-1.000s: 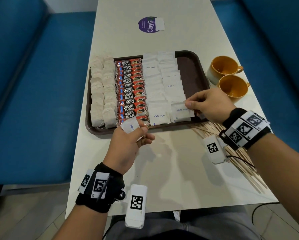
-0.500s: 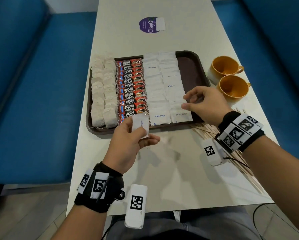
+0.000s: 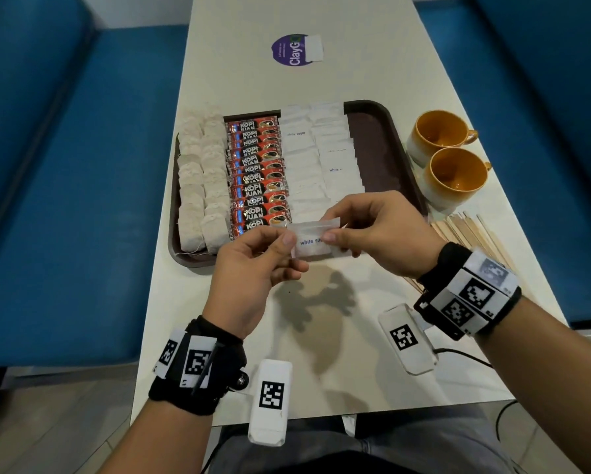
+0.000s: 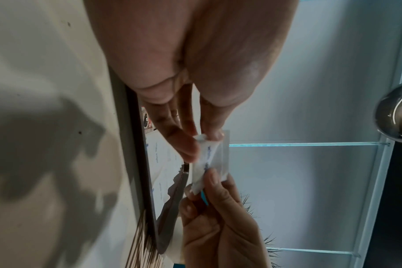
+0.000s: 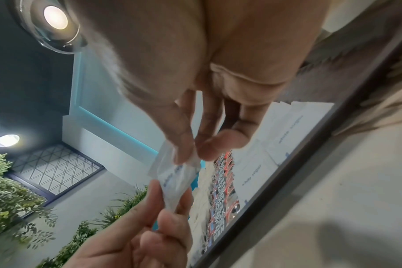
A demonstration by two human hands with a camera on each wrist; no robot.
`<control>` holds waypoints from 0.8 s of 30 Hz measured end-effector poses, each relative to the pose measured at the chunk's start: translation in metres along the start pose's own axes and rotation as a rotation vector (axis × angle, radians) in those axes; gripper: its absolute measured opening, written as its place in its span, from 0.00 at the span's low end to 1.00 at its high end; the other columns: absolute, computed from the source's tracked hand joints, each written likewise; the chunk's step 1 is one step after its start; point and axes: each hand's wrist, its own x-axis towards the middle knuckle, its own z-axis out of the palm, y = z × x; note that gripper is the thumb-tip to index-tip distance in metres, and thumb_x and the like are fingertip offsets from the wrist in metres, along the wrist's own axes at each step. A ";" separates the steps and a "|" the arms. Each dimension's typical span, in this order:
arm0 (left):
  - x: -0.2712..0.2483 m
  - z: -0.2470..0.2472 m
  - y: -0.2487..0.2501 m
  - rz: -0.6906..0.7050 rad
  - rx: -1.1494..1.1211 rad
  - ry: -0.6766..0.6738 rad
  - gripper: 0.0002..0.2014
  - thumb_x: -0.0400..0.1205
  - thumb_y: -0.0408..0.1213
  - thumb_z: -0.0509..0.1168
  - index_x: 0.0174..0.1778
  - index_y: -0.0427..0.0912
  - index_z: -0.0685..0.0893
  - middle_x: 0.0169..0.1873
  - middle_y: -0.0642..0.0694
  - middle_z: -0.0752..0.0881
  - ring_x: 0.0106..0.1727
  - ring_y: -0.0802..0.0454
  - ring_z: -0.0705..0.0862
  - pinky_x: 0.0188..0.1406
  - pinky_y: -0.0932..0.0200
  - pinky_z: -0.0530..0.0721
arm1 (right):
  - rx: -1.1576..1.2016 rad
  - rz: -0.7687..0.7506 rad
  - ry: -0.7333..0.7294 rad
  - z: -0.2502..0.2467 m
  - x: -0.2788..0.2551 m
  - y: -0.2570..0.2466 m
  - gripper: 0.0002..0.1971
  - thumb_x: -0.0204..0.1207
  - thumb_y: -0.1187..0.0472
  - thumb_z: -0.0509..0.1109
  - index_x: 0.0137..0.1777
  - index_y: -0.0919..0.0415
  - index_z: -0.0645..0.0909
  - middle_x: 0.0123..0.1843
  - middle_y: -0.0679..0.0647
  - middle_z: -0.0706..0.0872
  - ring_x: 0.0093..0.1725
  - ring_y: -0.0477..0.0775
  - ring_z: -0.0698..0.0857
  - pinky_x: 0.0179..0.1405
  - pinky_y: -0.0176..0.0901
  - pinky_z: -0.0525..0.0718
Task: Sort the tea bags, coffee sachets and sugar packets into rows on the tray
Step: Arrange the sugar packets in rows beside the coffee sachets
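Observation:
Both hands hold one white sugar packet [image 3: 312,240] above the tray's near edge. My left hand [image 3: 289,242] pinches its left end between thumb and fingers, and my right hand [image 3: 331,234] pinches its right end. The wrist views show the same packet [image 4: 210,159] [image 5: 176,178] pinched from both sides. The brown tray [image 3: 376,138] carries tea bags [image 3: 201,179] on the left, red coffee sachets [image 3: 258,172] in the middle and white sugar packets [image 3: 318,155] to their right. The nearest sugar packets are hidden behind my hands.
Two orange cups [image 3: 448,155] stand right of the tray. Wooden stirrers [image 3: 472,234] lie fanned on the table beside my right wrist. A purple sticker [image 3: 292,49] sits at the table's far end. Blue benches flank the table on both sides.
My right hand left the tray's sugar packets and came to the left hand. The left hand turned its packet flat, and both hands now pinch it.

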 end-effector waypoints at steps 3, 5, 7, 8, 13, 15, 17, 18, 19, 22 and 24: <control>0.000 0.000 0.001 -0.034 -0.019 0.013 0.11 0.88 0.40 0.64 0.50 0.36 0.84 0.38 0.38 0.86 0.30 0.43 0.88 0.29 0.58 0.85 | 0.016 -0.096 0.075 -0.002 -0.005 -0.002 0.06 0.71 0.63 0.85 0.43 0.52 0.92 0.44 0.53 0.93 0.38 0.57 0.86 0.37 0.45 0.85; 0.001 0.000 0.001 -0.076 -0.041 0.013 0.15 0.89 0.44 0.61 0.53 0.34 0.83 0.34 0.37 0.84 0.30 0.41 0.87 0.28 0.57 0.85 | -0.007 -0.148 0.075 -0.003 -0.007 -0.004 0.07 0.68 0.64 0.86 0.43 0.54 0.93 0.47 0.50 0.91 0.42 0.58 0.86 0.43 0.43 0.86; 0.001 0.002 0.000 -0.089 -0.047 -0.013 0.12 0.89 0.40 0.63 0.53 0.33 0.83 0.35 0.37 0.81 0.31 0.41 0.88 0.29 0.57 0.86 | -0.049 -0.146 0.041 -0.004 -0.008 -0.004 0.09 0.68 0.70 0.85 0.41 0.55 0.94 0.53 0.50 0.87 0.46 0.55 0.85 0.44 0.39 0.84; 0.001 0.002 -0.002 -0.082 -0.048 -0.024 0.07 0.88 0.35 0.65 0.53 0.34 0.84 0.35 0.39 0.81 0.32 0.42 0.88 0.31 0.57 0.87 | -0.077 -0.137 0.018 -0.005 -0.009 -0.004 0.10 0.69 0.72 0.83 0.40 0.54 0.94 0.55 0.49 0.85 0.48 0.54 0.85 0.43 0.38 0.84; 0.002 0.000 -0.004 0.019 -0.010 -0.014 0.17 0.79 0.21 0.73 0.62 0.37 0.82 0.38 0.41 0.87 0.39 0.48 0.88 0.44 0.53 0.88 | -0.143 -0.121 0.017 -0.006 -0.012 0.000 0.20 0.72 0.75 0.78 0.35 0.44 0.91 0.58 0.47 0.84 0.53 0.51 0.85 0.44 0.44 0.86; 0.003 -0.001 -0.004 0.049 -0.021 -0.018 0.19 0.77 0.19 0.73 0.62 0.39 0.85 0.42 0.37 0.87 0.42 0.45 0.89 0.47 0.51 0.89 | -0.062 -0.118 0.066 -0.006 -0.011 0.004 0.17 0.72 0.76 0.74 0.46 0.50 0.88 0.58 0.51 0.86 0.49 0.54 0.88 0.43 0.50 0.89; 0.004 -0.001 -0.005 0.068 -0.031 -0.017 0.21 0.77 0.16 0.72 0.62 0.39 0.85 0.49 0.30 0.85 0.44 0.42 0.90 0.49 0.49 0.90 | 0.137 -0.059 0.079 -0.006 -0.010 0.006 0.17 0.66 0.74 0.71 0.55 0.60 0.82 0.56 0.58 0.88 0.45 0.60 0.89 0.43 0.56 0.91; 0.004 -0.001 -0.006 0.070 -0.033 -0.021 0.22 0.77 0.14 0.72 0.63 0.38 0.85 0.51 0.29 0.85 0.45 0.40 0.91 0.50 0.49 0.91 | 0.208 -0.022 0.067 -0.004 -0.009 0.006 0.19 0.64 0.72 0.71 0.57 0.62 0.80 0.53 0.60 0.90 0.43 0.61 0.89 0.42 0.56 0.90; 0.003 0.000 -0.006 0.070 -0.032 -0.035 0.21 0.77 0.14 0.71 0.62 0.37 0.85 0.51 0.31 0.87 0.45 0.40 0.92 0.50 0.49 0.91 | 0.222 0.007 0.051 -0.002 -0.009 0.007 0.20 0.64 0.69 0.73 0.59 0.62 0.80 0.51 0.60 0.91 0.43 0.60 0.89 0.41 0.56 0.89; 0.000 0.004 -0.008 0.062 -0.013 -0.105 0.16 0.76 0.15 0.73 0.57 0.33 0.86 0.49 0.35 0.91 0.47 0.40 0.92 0.51 0.49 0.91 | 0.031 0.034 -0.026 0.006 -0.008 0.009 0.18 0.70 0.57 0.83 0.59 0.57 0.85 0.51 0.53 0.93 0.46 0.54 0.91 0.43 0.53 0.91; -0.001 0.005 -0.010 0.053 0.022 -0.125 0.16 0.73 0.18 0.77 0.56 0.29 0.84 0.50 0.31 0.91 0.49 0.40 0.92 0.52 0.46 0.91 | -0.030 0.009 -0.034 0.010 -0.009 0.009 0.11 0.74 0.56 0.83 0.54 0.57 0.89 0.48 0.51 0.94 0.45 0.51 0.92 0.45 0.46 0.90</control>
